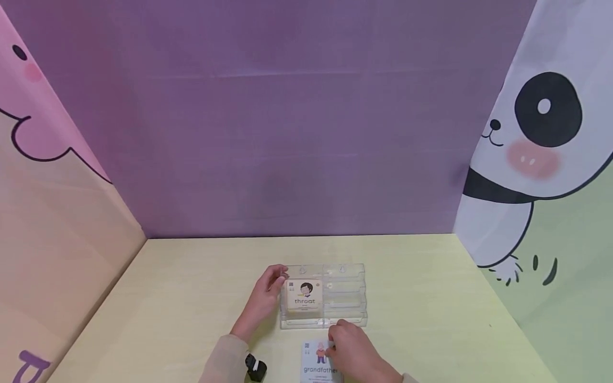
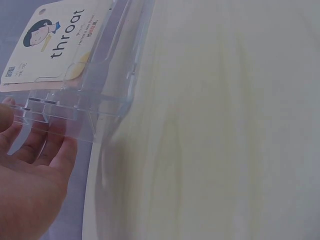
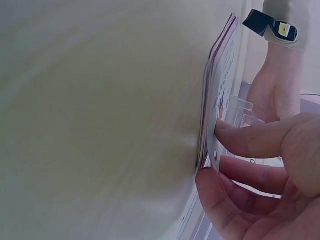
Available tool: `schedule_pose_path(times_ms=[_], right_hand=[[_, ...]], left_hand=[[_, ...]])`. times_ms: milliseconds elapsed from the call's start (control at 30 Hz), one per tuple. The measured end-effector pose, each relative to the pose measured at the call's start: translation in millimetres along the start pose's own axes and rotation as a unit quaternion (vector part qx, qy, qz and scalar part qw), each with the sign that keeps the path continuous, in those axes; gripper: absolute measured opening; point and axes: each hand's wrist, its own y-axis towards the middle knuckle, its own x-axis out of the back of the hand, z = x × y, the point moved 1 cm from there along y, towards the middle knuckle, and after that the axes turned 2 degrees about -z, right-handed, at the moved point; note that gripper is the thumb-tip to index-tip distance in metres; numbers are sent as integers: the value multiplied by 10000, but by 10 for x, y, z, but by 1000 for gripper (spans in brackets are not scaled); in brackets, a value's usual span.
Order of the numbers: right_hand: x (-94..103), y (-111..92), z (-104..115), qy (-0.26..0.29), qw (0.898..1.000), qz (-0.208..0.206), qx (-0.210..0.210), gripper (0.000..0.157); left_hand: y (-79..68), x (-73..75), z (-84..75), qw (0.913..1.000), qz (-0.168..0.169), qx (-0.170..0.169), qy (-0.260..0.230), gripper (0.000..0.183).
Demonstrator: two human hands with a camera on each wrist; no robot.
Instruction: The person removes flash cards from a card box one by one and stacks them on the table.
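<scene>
My left hand (image 1: pixel 263 297) grips the upper left side of a clear plastic card rack (image 1: pixel 345 290), its fingers curled behind the edge and its thumb at the front. In the rack's left column sits a white card marked "throat" (image 1: pixel 305 295), with a pinkish card edge showing beneath it in the left wrist view. In front of the rack lies a stack of cards (image 3: pixel 206 105) with a "grandfather" card (image 1: pixel 313 361) on top. My right hand (image 1: pixel 354 348) pinches that top card at its right end, where it stands slightly apart from the stack.
The rack's right column (image 1: pixel 344 303) shows stepped, see-through tiers. A black wrist camera (image 1: pixel 256 368) is on the left sleeve. A purple backdrop (image 1: pixel 297 133) rises behind the pale table (image 1: pixel 201 287), with printed side panels at left and right, one with a panda (image 1: pixel 536 159).
</scene>
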Motion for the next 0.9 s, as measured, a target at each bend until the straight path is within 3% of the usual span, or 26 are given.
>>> schedule_pose_path(times_ms=[367,633,900], right_hand=[[9,-6,1,-341,9989,-164,258,23],[26,-1,16,-354,9991,-7,227,20],[32,-29,-29,-382,9974,-305,529,17]], left_hand=[[81,-54,304,9999,-94,62,-59,27],[83,-56,299,9996,-123,218,-114,25],[82,-59,327,9998,-130,149,-56,26]])
